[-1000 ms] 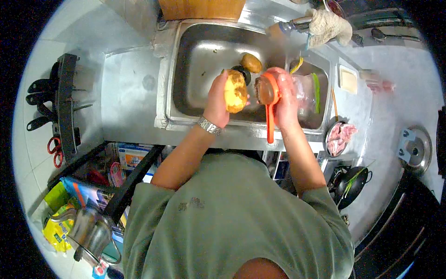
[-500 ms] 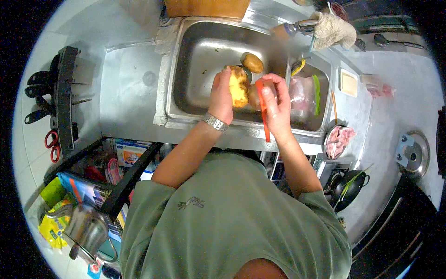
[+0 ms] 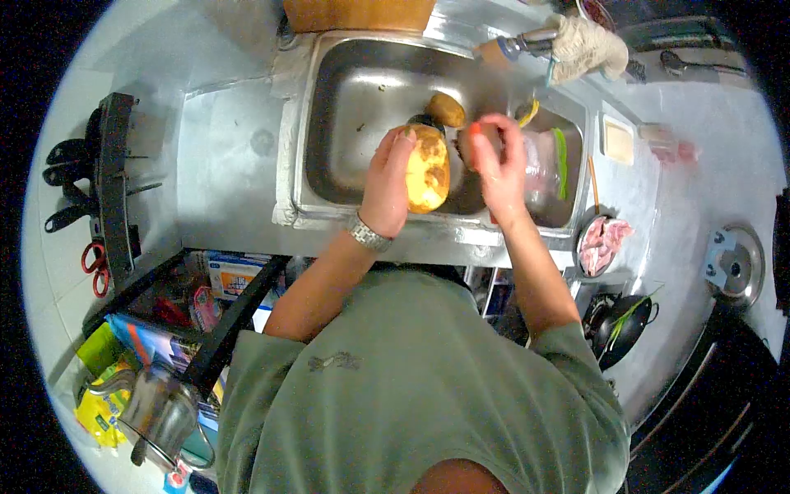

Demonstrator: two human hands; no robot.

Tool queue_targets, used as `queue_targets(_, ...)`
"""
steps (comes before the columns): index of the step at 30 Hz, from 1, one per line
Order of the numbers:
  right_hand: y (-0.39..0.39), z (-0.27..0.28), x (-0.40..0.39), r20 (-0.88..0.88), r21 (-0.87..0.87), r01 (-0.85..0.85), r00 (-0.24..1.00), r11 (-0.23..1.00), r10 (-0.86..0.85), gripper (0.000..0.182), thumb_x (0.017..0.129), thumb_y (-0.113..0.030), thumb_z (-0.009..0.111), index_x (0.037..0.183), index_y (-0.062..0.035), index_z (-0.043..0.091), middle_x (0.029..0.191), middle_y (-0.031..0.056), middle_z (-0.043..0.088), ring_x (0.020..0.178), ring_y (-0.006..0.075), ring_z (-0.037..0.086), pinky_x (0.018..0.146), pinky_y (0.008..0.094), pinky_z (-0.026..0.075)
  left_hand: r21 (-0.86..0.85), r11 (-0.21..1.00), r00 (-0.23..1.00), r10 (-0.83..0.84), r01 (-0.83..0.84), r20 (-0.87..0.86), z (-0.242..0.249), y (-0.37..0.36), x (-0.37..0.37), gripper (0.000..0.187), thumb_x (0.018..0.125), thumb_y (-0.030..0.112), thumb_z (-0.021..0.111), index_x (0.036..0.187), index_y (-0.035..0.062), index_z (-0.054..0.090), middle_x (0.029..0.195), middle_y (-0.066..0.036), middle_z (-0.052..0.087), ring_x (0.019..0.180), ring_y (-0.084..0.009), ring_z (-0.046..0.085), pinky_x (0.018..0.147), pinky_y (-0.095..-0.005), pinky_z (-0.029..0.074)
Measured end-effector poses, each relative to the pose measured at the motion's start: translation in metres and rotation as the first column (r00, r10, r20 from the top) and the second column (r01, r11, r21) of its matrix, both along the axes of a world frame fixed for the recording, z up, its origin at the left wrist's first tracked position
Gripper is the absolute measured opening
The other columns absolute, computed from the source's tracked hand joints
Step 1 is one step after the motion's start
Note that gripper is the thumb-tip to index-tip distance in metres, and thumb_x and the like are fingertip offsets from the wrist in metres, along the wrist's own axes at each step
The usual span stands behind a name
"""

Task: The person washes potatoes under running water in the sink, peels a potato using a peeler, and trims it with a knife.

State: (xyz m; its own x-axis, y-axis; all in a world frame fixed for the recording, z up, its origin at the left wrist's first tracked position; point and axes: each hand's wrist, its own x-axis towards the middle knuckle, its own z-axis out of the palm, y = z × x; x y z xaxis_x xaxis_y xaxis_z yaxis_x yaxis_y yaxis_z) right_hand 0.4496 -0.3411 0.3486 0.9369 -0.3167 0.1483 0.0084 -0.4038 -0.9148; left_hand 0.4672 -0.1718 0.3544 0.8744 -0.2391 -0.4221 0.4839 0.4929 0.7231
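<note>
My left hand (image 3: pixel 388 174), with a metal watch on its wrist, is closed round the side of a partly peeled potato (image 3: pixel 428 174). Yellow flesh shows on it, with brown skin left in patches. To the right, my right hand (image 3: pixel 504 169) grips an orange peeler (image 3: pixel 475 132); most of it is hidden by the fingers. The peeler is apart from the potato. Both hands are over the near part of the steel sink (image 3: pixel 341 99). An unpeeled brown potato (image 3: pixel 447 109) lies in the sink beyond them, beside a dark round thing partly covered by the held potato.
A clear bag with a green seal (image 3: pixel 562 165) lies in the smaller basin. Raw meat (image 3: pixel 605 244) fills a bowl at the right. The faucet (image 3: pixel 535 43) has a cloth over it. Knives (image 3: pixel 70 165) hang at the left, above an open drawer (image 3: pixel 239 321).
The potato has turned and come slightly nearer in my left hand, showing more skin. My right hand has moved right and away from it, with the peeler tilted so less of it shows.
</note>
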Motion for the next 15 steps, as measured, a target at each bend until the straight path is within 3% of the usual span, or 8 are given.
queue_targets(2,0.002,0.012,-0.001,0.085,0.077,0.033,0.996,0.996,-0.040,0.023,0.088,-0.016,0.062,0.107,-0.0061,0.055,0.094,0.0055,0.055,0.089,0.0179,0.055,0.076,0.0326,0.048,-0.092,0.996,1.000,-0.004,0.003,-0.017,-0.031,-0.001,0.006,0.034,0.097,0.035,0.047,0.113,0.0057,0.053,0.104,-0.006,0.062,0.091,-0.0143,0.062,0.079,-0.0295,0.051)
queue_targets(3,0.016,0.037,-0.006,-0.027,0.246,0.057,0.998,0.968,-0.052,0.021,0.090,-0.019,0.059,0.107,-0.0060,0.056,0.096,0.0045,0.055,0.093,0.0177,0.055,0.081,0.0329,0.047,-0.141,0.990,0.995,-0.016,0.002,-0.094,-0.033,0.001,0.006,0.038,0.097,0.040,0.046,0.114,0.0078,0.055,0.105,-0.005,0.064,0.093,-0.0156,0.063,0.081,-0.0319,0.052)
queue_targets(6,0.032,0.045,-0.011,-0.011,0.213,-0.039,0.999,0.976,0.042,0.026,0.088,-0.022,0.061,0.107,-0.0050,0.055,0.097,0.0068,0.056,0.093,0.0202,0.056,0.084,0.0347,0.047,-0.208,0.978,0.980,-0.069,0.029,-0.187,-0.033,0.005,0.010,0.044,0.096,0.047,0.044,0.116,0.0098,0.056,0.105,-0.004,0.066,0.095,-0.0181,0.065,0.085,-0.0342,0.052)
queue_targets(7,0.025,0.033,-0.009,0.113,-0.088,-0.140,0.982,0.986,0.150,0.034,0.084,-0.027,0.067,0.106,-0.0048,0.056,0.100,0.0113,0.057,0.091,0.0253,0.059,0.081,0.0373,0.048,-0.188,0.982,0.988,-0.043,0.014,-0.150,-0.042,0.004,0.008,0.043,0.097,0.046,0.044,0.116,0.0095,0.056,0.106,-0.004,0.065,0.097,-0.0185,0.064,0.086,-0.0339,0.052)
queue_targets(8,0.027,0.031,-0.012,0.170,-0.230,-0.203,0.955,0.952,0.245,0.039,0.078,-0.028,0.072,0.105,-0.0052,0.056,0.104,0.0162,0.058,0.093,0.0324,0.060,0.082,0.0397,0.049,-0.172,0.985,0.994,-0.015,-0.003,-0.104,-0.049,0.002,0.010,0.042,0.097,0.045,0.043,0.116,0.0092,0.056,0.106,-0.005,0.065,0.099,-0.0189,0.063,0.087,-0.0335,0.051)
queue_targets(12,0.036,0.042,-0.011,0.151,-0.357,-0.290,0.920,0.888,0.362,0.040,0.074,-0.027,0.073,0.104,-0.0061,0.057,0.104,0.0183,0.058,0.096,0.0378,0.058,0.084,0.0427,0.049,-0.223,0.975,0.997,0.006,-0.024,-0.078,-0.044,-0.001,0.009,0.032,0.097,0.034,0.049,0.113,0.0063,0.053,0.107,-0.006,0.061,0.099,-0.0152,0.060,0.083,-0.0308,0.049)
queue_targets(14,0.031,0.035,-0.005,0.166,-0.338,-0.288,0.919,0.896,0.358,0.039,0.073,-0.026,0.073,0.102,-0.0061,0.058,0.103,0.0174,0.058,0.095,0.0363,0.059,0.082,0.0420,0.049,-0.003,1.000,0.999,0.003,-0.003,0.054,-0.032,0.004,0.008,0.032,0.096,0.032,0.050,0.114,0.0055,0.053,0.105,-0.006,0.061,0.096,-0.0149,0.061,0.082,-0.0305,0.050)
queue_targets(15,0.031,0.034,-0.003,0.168,-0.312,-0.285,0.922,0.906,0.348,0.037,0.074,-0.025,0.073,0.102,-0.0057,0.057,0.102,0.0164,0.058,0.093,0.0354,0.059,0.079,0.0404,0.050,-0.003,1.000,0.998,0.001,-0.001,0.055,-0.032,0.007,0.008,0.032,0.096,0.032,0.050,0.114,0.0055,0.053,0.105,-0.006,0.061,0.096,-0.0149,0.061,0.082,-0.0305,0.050)
